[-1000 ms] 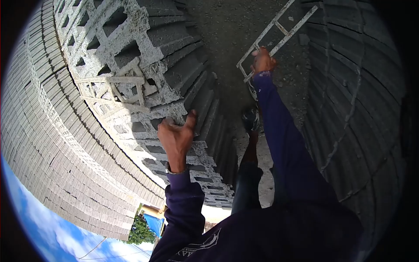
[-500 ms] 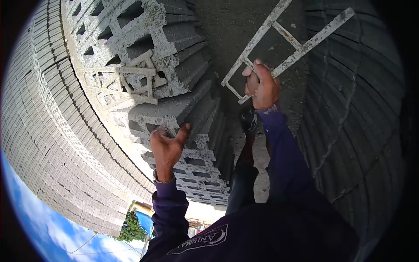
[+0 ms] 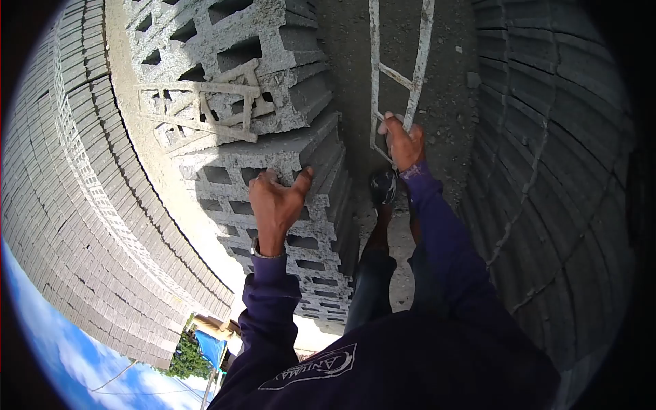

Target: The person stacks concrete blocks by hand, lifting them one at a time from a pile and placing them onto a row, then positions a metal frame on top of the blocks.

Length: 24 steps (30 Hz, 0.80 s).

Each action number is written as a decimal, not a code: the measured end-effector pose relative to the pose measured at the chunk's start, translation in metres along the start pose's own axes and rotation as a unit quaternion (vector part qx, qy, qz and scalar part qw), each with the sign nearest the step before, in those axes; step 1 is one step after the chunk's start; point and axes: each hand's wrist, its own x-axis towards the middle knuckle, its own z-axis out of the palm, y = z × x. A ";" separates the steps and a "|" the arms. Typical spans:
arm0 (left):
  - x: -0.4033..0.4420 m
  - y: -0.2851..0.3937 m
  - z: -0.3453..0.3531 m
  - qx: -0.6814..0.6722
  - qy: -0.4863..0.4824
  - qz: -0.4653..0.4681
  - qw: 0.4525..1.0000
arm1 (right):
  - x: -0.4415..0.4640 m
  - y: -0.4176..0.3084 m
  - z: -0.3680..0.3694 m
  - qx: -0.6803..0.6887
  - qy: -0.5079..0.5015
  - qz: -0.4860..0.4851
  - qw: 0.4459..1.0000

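Observation:
My left hand [image 3: 277, 205] grips the edge of a grey hollow concrete block [image 3: 280, 154] at the top of a stack, its fingers bent into the block's holes and the thumb toward the side. In my right hand [image 3: 404, 142] is a whitish, rust-marked metal frame [image 3: 410, 82] shaped like a small ladder, held near its lower end and pointing away from me. Other pale ladder-like frames [image 3: 225, 113] lie on the blocks beyond my left hand.
A tall wall of stacked blocks [image 3: 547, 137] rises on the right. Long rows of blocks [image 3: 89, 178] curve along the left. Between the stacks runs a gravel path [image 3: 437, 89], with my shoe [image 3: 383, 186] on it.
The metal frame in my right hand has swung from slanting up-right to nearly straight ahead. My left hand has shifted slightly in view and still touches the blocks.

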 end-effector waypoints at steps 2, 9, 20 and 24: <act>0.004 0.006 0.030 0.060 0.069 0.057 0.994 | -0.015 -0.008 -0.017 -0.082 0.063 -0.072 0.992; -0.017 0.003 0.013 0.041 0.150 0.144 0.977 | -0.092 -0.077 -0.038 -0.283 0.076 -0.249 0.923; -0.239 -0.114 0.022 -0.258 0.144 -0.038 0.954 | -0.181 -0.076 0.028 -0.361 -0.037 -0.283 0.888; -0.302 -0.159 0.032 -0.255 0.102 -0.118 0.954 | -0.205 -0.072 0.054 -0.371 -0.042 -0.249 0.894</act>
